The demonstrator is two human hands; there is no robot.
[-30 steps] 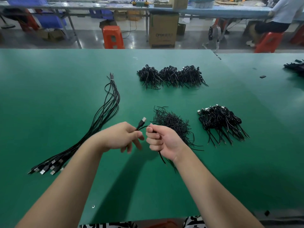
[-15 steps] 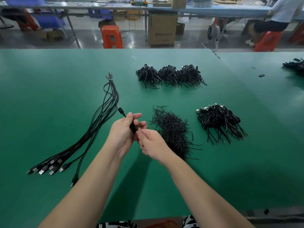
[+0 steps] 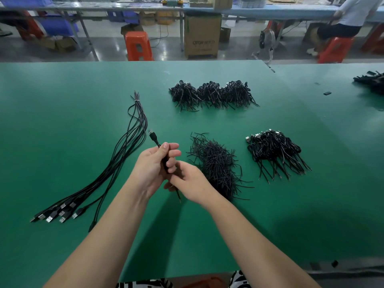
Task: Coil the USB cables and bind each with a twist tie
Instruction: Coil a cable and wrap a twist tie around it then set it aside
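The left hand [image 3: 152,166] still holds the folded black cable [image 3: 165,163] above the green table [image 3: 62,142], fingers curled tight around it. Its plug [image 3: 153,135] sticks up past the thumb, as before. The right hand [image 3: 190,181] has slid lower, pinching the cable's tail underneath.

Cardboard box [image 3: 202,36] beyond the table, dark print starting "QTOR", remaining characters too blurred to read
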